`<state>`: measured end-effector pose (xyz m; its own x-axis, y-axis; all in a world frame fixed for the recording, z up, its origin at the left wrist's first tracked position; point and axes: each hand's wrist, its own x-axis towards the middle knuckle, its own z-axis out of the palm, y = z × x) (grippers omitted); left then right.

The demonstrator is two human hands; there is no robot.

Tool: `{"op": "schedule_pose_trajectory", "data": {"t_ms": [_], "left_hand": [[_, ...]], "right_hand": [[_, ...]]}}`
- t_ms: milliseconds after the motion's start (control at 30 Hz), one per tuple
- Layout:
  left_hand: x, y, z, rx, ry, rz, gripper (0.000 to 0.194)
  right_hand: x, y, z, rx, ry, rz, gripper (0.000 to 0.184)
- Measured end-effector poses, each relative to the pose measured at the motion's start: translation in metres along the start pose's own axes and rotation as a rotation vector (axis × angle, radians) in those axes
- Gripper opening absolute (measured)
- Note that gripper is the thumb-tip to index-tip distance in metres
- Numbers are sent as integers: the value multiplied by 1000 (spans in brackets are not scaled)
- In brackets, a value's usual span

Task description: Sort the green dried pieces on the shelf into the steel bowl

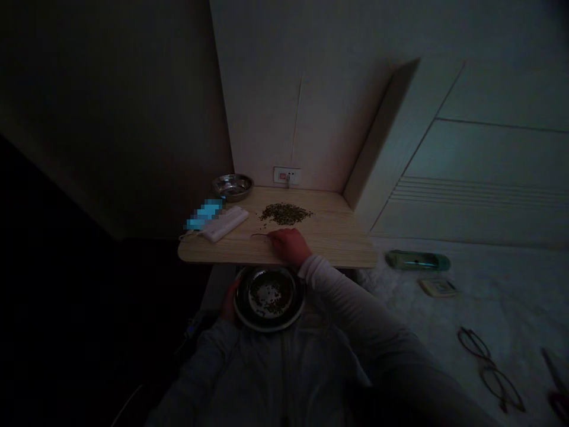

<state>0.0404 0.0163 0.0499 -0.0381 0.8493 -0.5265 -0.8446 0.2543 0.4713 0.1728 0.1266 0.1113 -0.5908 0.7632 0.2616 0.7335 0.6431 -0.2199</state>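
Note:
Low at the table's front edge, my left hand (229, 302) grips the side of a round metal bowl (269, 324). Small dark greenish-brown grains (278, 305) lie scattered over its bottom. My right hand (291, 244) rests on the wooden tabletop (329, 252), its fingers bent together and pointing left. A thin, slightly curved dark line (258, 235) reaches out from the fingertips; what the fingers hold is too dim to make out. Just beyond this hand, a spread-out pile of similar grains (287, 214) lies on the wood.
A second metal bowl (232, 187) stands at the back left, near a white power strip (226, 224) and a blurred-out bright screen (204, 214). A wall socket (287, 175) holds a plug. On the bedding at right lie a green case (418, 260), glasses (489, 359) and scissors (555, 379).

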Motion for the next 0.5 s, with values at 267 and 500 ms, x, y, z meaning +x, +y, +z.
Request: {"op": "schedule_pose_trajectory", "data": {"t_ms": [267, 500], "left_hand": [[-2, 1, 1, 12, 73, 18, 23], [5, -1, -6, 15, 96, 22, 24]], "right_hand": [[2, 5, 4, -1, 41, 16, 29], [0, 4, 5, 0, 17, 1, 28]]}}
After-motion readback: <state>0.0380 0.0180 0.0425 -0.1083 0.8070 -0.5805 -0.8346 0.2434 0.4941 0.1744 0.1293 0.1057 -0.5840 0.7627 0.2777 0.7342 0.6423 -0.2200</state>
